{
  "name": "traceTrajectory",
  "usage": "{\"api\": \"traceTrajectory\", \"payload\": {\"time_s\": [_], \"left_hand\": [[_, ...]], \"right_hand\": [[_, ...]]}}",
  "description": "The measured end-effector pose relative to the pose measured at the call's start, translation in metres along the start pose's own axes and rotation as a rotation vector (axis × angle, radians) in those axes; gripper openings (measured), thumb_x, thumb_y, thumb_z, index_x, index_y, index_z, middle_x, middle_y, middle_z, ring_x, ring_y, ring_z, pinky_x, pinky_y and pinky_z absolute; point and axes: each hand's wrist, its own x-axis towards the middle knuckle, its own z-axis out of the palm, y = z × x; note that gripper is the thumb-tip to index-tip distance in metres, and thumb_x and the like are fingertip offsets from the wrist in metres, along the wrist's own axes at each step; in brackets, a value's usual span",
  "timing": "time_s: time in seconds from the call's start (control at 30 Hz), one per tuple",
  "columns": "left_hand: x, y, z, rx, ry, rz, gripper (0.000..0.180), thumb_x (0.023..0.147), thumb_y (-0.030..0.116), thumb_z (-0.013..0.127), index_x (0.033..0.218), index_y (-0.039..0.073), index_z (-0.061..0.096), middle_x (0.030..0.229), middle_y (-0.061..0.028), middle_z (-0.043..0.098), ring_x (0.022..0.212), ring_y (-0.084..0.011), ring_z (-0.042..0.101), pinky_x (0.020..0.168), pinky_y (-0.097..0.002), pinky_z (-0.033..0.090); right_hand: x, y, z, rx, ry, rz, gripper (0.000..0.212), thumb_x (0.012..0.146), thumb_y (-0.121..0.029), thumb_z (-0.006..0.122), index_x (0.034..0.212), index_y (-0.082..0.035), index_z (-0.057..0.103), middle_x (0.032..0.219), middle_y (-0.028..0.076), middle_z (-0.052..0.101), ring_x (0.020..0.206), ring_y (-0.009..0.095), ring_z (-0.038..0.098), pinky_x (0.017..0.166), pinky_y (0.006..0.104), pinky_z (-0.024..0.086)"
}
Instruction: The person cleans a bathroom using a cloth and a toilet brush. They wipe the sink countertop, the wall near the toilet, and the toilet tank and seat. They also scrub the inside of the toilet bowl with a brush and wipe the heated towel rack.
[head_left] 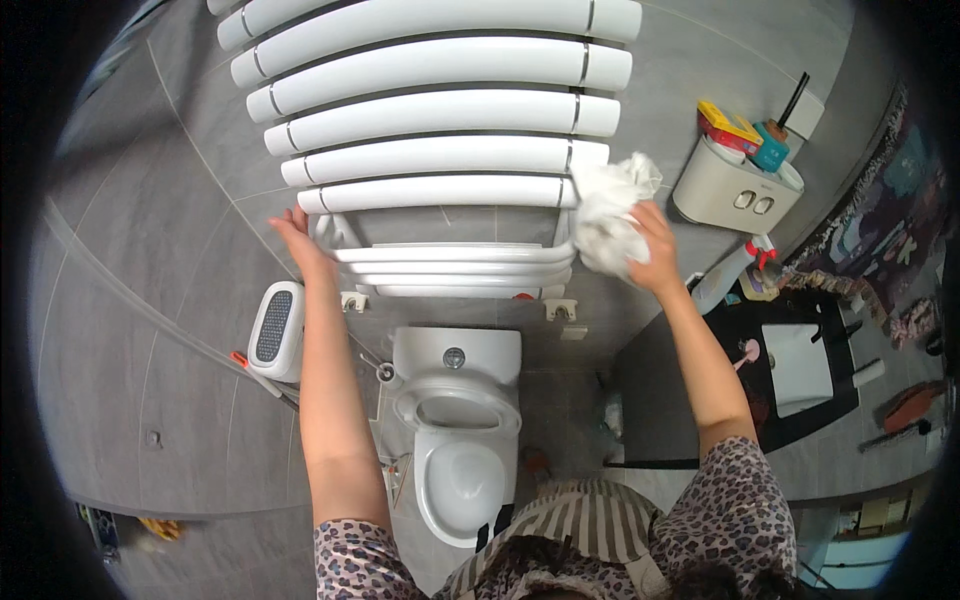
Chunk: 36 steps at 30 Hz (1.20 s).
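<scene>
A white towel rack [440,190] with several wide curved bars hangs on the grey wall ahead of me. My right hand [655,248] is closed on a crumpled white cloth [612,215], which lies against the right end of the lowest wide bar and covers its tip. At the opposite end, my left hand [297,238] is raised beside the lowest wide bar. Its fingers look spread with nothing in them; whether they touch the bar I cannot tell. Thin white rails [455,268] run below the wide bars, between my two forearms.
Below the rack stands a white toilet [460,400] with its lid raised. A white box with a dark grille [273,330] is left of it. To the right are a beige wall holder [738,190], a spray bottle [724,278] and a black counter with a white sink [797,365].
</scene>
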Motion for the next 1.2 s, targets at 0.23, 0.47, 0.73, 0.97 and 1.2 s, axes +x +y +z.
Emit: {"api": "traceTrajectory", "payload": {"time_s": [0.23, 0.47, 0.73, 0.97, 1.2], "left_hand": [[-0.010, 0.003, 0.005, -0.012, 0.070, 0.009, 0.083, 0.091, 0.066, 0.020, 0.143, 0.001, 0.022, 0.137, -0.0086, 0.046, 0.131, -0.0217, 0.033, 0.110, -0.0387, 0.017], [-0.014, 0.017, -0.013, -0.102, -0.110, -0.014, 0.087, 0.090, 0.068, 0.012, 0.144, 0.001, 0.017, 0.145, -0.0135, 0.034, 0.139, -0.0264, 0.018, 0.113, -0.0413, 0.002], [-0.019, 0.014, -0.039, -0.251, -0.285, 0.012, 0.082, 0.092, 0.063, 0.013, 0.146, 0.001, 0.008, 0.153, -0.0148, 0.008, 0.142, -0.0233, 0.008, 0.115, -0.0358, 0.008], [-0.116, -0.005, -0.087, -0.124, -0.092, 0.062, 0.072, 0.096, 0.055, 0.014, 0.146, 0.004, 0.010, 0.154, -0.0114, 0.007, 0.142, -0.0225, 0.005, 0.115, -0.0388, 0.007], [-0.245, -0.058, -0.165, -0.014, -0.077, -0.020, 0.067, 0.097, 0.053, 0.014, 0.145, 0.006, 0.019, 0.152, -0.0100, 0.015, 0.141, -0.0232, 0.014, 0.114, -0.0419, 0.012]], "right_hand": [[0.014, 0.008, 0.030, -0.009, -0.668, -0.115, 0.055, 0.056, -0.019, 0.073, 0.109, -0.011, 0.060, 0.111, 0.010, 0.058, 0.098, 0.031, 0.056, 0.085, 0.0399, 0.042], [0.044, -0.073, 0.044, -0.093, -0.427, -0.276, 0.062, 0.061, -0.017, 0.072, 0.120, -0.011, 0.053, 0.102, 0.009, 0.058, 0.086, 0.028, 0.057, 0.070, 0.0390, 0.040], [0.098, -0.186, 0.155, -0.358, -0.354, -0.256, 0.046, 0.076, -0.012, 0.056, 0.121, -0.002, 0.050, 0.079, 0.007, 0.049, 0.072, 0.022, 0.051, 0.063, 0.0348, 0.039], [0.148, -0.265, 0.280, -0.532, -0.199, -0.292, 0.044, 0.078, -0.016, 0.054, 0.121, -0.003, 0.052, 0.078, 0.005, 0.052, 0.070, 0.020, 0.052, 0.060, 0.0334, 0.039], [0.212, -0.332, 0.356, -0.944, -0.652, -0.064, 0.037, 0.073, -0.015, 0.063, 0.107, -0.002, 0.063, 0.097, 0.016, 0.064, 0.086, 0.033, 0.062, 0.068, 0.0468, 0.049]]}}
